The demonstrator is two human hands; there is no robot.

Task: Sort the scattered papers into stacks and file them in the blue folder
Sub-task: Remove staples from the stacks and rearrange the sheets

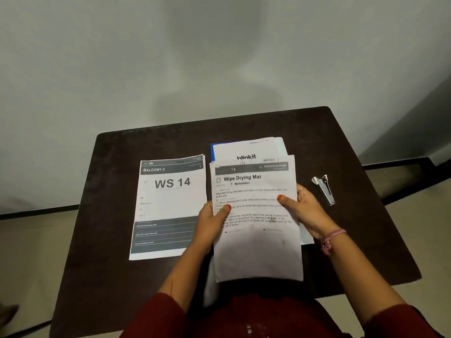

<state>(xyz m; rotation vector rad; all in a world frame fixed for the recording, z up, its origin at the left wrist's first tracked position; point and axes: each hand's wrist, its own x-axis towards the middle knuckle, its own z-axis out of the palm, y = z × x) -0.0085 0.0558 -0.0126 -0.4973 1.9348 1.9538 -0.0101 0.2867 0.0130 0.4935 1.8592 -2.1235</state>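
Both hands hold one sheaf of papers (pixel 256 215) over the near right part of a dark brown table (pixel 117 215). The left hand (pixel 210 223) grips the sheaf's left edge, thumb lying on the printed face and fingers hidden beneath. The right hand (pixel 302 208) grips the right edge the same way — thumb on top, fingers curled under. The top sheet is headed "Wipe Drying Mat", with "Workstation" printed below.

Behind the sheaf, farther from the person, lies a sheet marked "blinkit" (pixel 246 152); it rests on the blue folder (pixel 212 152), of which only a strip along the left edge shows. Whether the held sheaf touches these cannot be told.

To the left, just beside the sheaf, a separate stack (pixel 170 206) lies flat on the table — its top sheet reads "BALCONY 2" and "WS 14", with dark bands across the lower part.

A metal stapler (pixel 324 189) lies on the table to the right of the right hand, apart from the papers.

A pink bracelet (pixel 332 237) circles the right wrist. Dark red sleeves (pixel 156 313) cover both upper arms.
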